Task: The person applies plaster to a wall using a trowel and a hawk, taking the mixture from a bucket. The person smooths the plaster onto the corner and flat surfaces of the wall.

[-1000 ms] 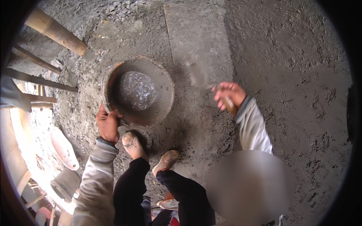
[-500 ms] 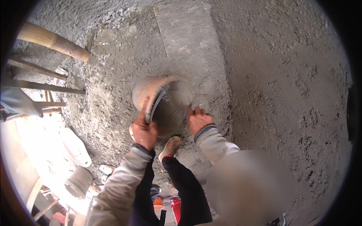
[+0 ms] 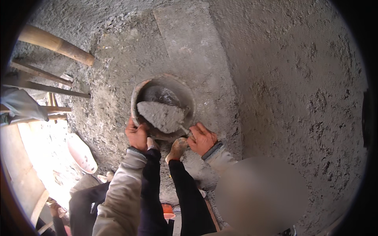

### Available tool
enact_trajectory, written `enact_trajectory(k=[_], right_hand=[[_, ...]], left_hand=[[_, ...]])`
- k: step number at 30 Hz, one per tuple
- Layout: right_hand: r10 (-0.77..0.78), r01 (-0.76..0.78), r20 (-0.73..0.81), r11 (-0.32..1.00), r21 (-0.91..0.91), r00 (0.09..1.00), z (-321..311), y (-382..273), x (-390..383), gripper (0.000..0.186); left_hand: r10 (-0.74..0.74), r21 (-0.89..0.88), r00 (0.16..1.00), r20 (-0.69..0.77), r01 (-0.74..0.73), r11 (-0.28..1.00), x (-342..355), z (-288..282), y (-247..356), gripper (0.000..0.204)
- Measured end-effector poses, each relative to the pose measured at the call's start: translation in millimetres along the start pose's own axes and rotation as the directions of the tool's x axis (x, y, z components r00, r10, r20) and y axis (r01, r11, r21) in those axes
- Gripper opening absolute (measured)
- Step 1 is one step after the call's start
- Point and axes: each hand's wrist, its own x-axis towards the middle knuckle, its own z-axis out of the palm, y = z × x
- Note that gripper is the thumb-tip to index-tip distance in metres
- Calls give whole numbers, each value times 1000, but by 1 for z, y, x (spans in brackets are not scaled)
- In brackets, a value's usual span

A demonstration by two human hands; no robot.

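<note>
Righted from its tilt, the bucket [image 3: 182, 91] faces upward, grey mix [image 3: 160, 116] heaped on the trowel [image 3: 184, 128]. Each grip pinches: left hand [image 3: 136, 137] the rim [image 3: 133, 104], right hand [image 3: 202, 139] the trowel.

The floor [image 3: 110, 82] is rough grey concrete, gritty and uneven, with a smoother, straight-edged strip [image 3: 189, 35] running across its far part. Loose gravel [image 3: 118, 21] lies scattered at the far left. A bamboo pole [image 3: 59, 45] and thinner wooden posts [image 3: 55, 91] reach down to the left side. Nearer, an oval, pale pink tub [image 3: 81, 153] lies in bright light. The person's mud-smeared feet [image 3: 178, 147] stand on it. Whether the mortar-coated round basin [image 3: 188, 92] above also touches it cannot be told.
</note>
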Motion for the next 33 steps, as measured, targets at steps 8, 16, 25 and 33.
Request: enact_trajectory(k=[8, 16, 25, 33], right_hand=[[327, -682, 606, 465, 565, 725, -83, 66, 51, 34], [-1, -11, -235, 999, -52, 972, -186, 14, -57, 31], [138, 10, 279, 882, -471, 950, -144, -96, -60, 35], [300, -252, 173, 934, -253, 938, -186, -70, -94, 44]], left_hand=[[-34, 2, 989, -144, 35, 999, -12, -57, 0, 31], [117, 175, 989, -91, -100, 979, -68, -39, 81, 44], [269, 308, 942, 201, -322, 895, -134, 62, 181, 67], [375, 219, 835, 404, -486, 846, -173, 90, 227, 67]])
